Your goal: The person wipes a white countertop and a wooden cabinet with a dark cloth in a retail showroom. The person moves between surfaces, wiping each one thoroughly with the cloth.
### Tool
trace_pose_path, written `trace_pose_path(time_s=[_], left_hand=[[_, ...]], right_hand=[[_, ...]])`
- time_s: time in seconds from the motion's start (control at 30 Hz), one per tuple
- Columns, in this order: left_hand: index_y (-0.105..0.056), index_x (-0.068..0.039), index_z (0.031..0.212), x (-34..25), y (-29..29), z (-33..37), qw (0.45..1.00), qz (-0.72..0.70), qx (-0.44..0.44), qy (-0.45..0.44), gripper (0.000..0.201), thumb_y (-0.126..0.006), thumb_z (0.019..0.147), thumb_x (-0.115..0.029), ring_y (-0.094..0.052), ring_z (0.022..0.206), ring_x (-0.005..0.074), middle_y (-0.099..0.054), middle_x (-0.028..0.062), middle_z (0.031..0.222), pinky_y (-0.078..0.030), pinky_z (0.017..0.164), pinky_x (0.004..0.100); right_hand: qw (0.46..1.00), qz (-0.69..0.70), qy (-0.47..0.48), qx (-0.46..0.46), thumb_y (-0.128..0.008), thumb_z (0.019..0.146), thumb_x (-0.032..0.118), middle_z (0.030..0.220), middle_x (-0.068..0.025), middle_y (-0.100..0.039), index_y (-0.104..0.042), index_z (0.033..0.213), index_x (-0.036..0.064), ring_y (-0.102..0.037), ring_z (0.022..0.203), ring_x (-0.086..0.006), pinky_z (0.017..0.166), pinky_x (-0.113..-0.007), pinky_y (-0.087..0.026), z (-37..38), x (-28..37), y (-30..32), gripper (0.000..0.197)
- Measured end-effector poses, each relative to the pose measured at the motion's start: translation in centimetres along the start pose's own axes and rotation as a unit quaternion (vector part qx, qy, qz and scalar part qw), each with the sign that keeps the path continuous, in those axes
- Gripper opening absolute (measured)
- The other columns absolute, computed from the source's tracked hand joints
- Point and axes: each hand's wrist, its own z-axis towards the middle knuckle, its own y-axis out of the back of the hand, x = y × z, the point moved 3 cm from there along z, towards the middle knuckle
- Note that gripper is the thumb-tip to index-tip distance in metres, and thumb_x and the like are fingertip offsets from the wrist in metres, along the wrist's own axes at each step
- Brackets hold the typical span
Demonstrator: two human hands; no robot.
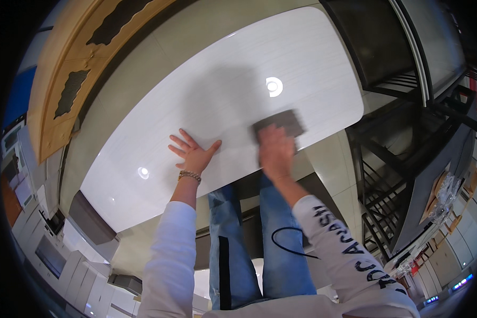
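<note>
A glossy white table [312, 53] with rounded corners stretches in front of me. My left hand [195, 155] is at the near part of its top, fingers spread and nothing in them, a bracelet on the wrist. Whether the palm touches the surface, I cannot tell. Toward the right end, my right hand [276, 153] is on a dark grey cloth [289, 121] lying on the tabletop. Both hand and cloth are smeared by motion, and the fingers cover the cloth's near left part.
Dark chairs [379, 45] stand at the table's right end, beside a black metal rack [379, 185]. A wooden cabinet [53, 100] is at the far left. One dark seat [90, 217] sits by the left end. A black cable [281, 246] loops over my jeans.
</note>
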Motion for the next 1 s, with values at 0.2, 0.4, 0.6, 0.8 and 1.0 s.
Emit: trace_pose_path(time_s=[0.2,0.4,0.6,0.8,1.0], left_hand=[[0.009,-0.019,0.151,0.7,0.1,0.6,0.998,-0.02,0.012,-0.056,0.119,-0.063,0.071,-0.07,0.018,0.139,0.0465,0.022,0.0181,0.153,-0.015,0.096,0.0775],[-0.001,-0.014,0.152,9.0,2.5,1.4,0.955,-0.22,-0.093,-0.174,0.094,-0.059,0.087,-0.051,0.004,0.144,0.0382,0.01,0.0217,0.155,-0.015,0.108,0.0642],[-0.005,-0.005,0.15,22.2,3.1,0.9,0.955,-0.241,-0.165,-0.047,0.078,-0.054,0.093,-0.03,0.0,0.144,0.0368,0.003,0.0242,0.155,-0.012,0.116,0.0413],[-0.005,-0.004,0.15,28.6,3.9,2.8,0.943,-0.26,-0.201,-0.044,0.077,-0.052,0.094,-0.029,-0.002,0.144,0.0378,0.002,0.025,0.155,-0.014,0.116,0.0411],[-0.009,-0.015,0.152,34.2,5.9,4.3,0.961,-0.196,-0.19,0.036,0.075,-0.05,0.093,-0.04,-0.002,0.145,0.0362,0.001,0.0173,0.157,-0.014,0.111,0.0588]], right_hand=[[0.956,0.061,0.28,0.065,-0.051,0.085,0.022,0.135,-0.0014,-0.052,-0.057,0.125,0.0228,-0.045,0.127,-0.0213,0.105,-0.046,-0.033,-1.0,7.3,-1.6,0.04],[0.978,-0.029,-0.095,-0.186,-0.04,0.096,0.029,0.148,-0.0134,-0.036,-0.04,0.142,0.0132,-0.032,0.136,-0.0345,0.107,-0.056,-0.024,6.2,-8.6,2.8,0.048],[0.986,-0.118,-0.04,-0.106,-0.042,0.094,0.029,0.147,-0.0118,-0.036,-0.04,0.14,0.0164,-0.034,0.134,-0.0314,0.106,-0.057,-0.025,-0.4,11.1,-4.7,0.048],[0.917,0.105,0.385,-0.002,-0.052,0.086,0.025,0.144,0.0071,-0.041,-0.047,0.134,0.0233,-0.033,0.134,-0.0159,0.11,-0.043,-0.022,-8.4,31.1,-9.2,0.048],[0.963,-0.129,0.227,-0.068,-0.055,0.08,0.021,0.132,-0.0076,-0.052,-0.055,0.125,0.0166,-0.046,0.125,-0.0265,0.099,-0.05,-0.035,-0.2,19.3,-5.2,0.045]])
